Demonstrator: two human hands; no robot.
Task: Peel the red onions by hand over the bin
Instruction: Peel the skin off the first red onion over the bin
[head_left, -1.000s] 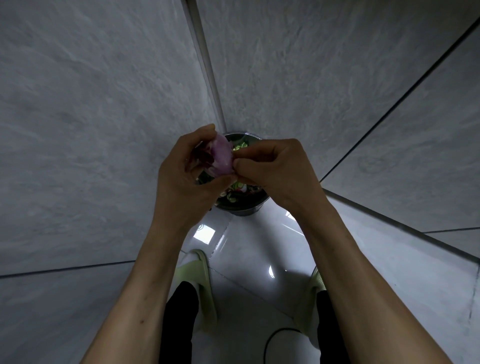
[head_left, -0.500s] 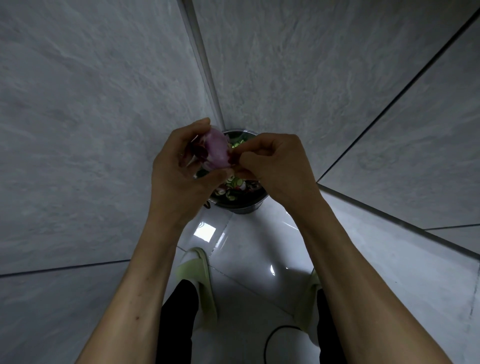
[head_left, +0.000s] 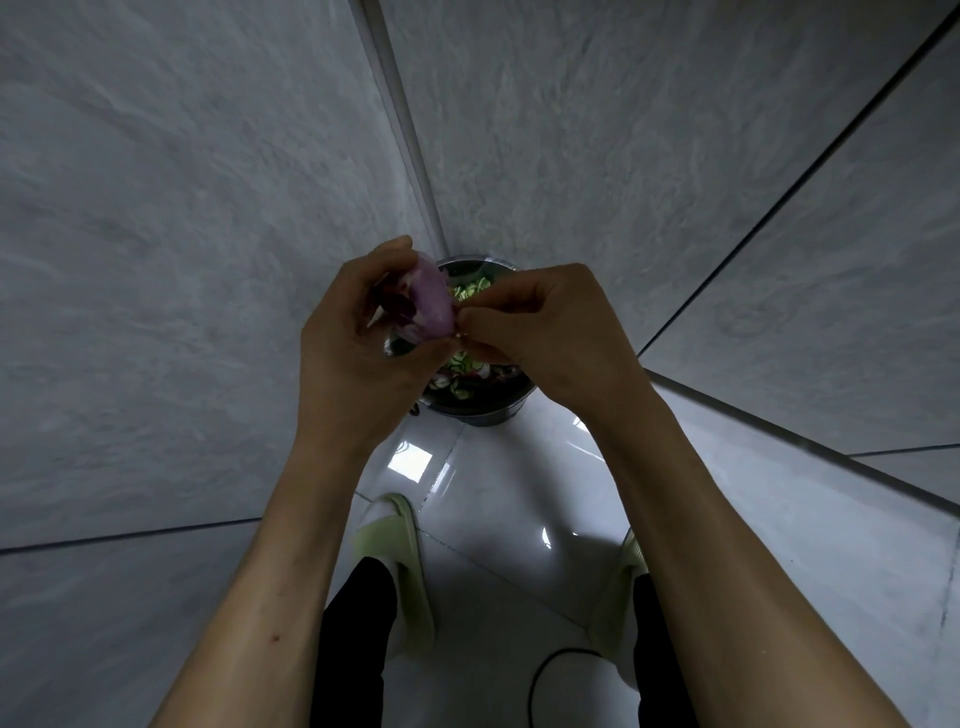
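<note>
A red onion (head_left: 427, 304), pale purple with dark loose skin on its left side, is held above the bin (head_left: 480, 413). My left hand (head_left: 358, 353) grips the onion, fingers over its top and thumb under it. My right hand (head_left: 545, 327) pinches at the onion's right edge with thumb and fingertips. The bin is a dark round container on the floor, in the corner where two walls meet. Green and reddish scraps lie inside it. Both hands hide much of the bin.
Grey tiled walls (head_left: 156, 260) close in on the left and right. The floor (head_left: 509, 499) is glossy white tile. My feet in pale green slippers (head_left: 400, 551) stand near the bin. A dark cable (head_left: 550, 670) loops on the floor by my right foot.
Both hands and the onion have shifted slightly up and left. The right hand's pinch sits lower on the onion's right edge.
</note>
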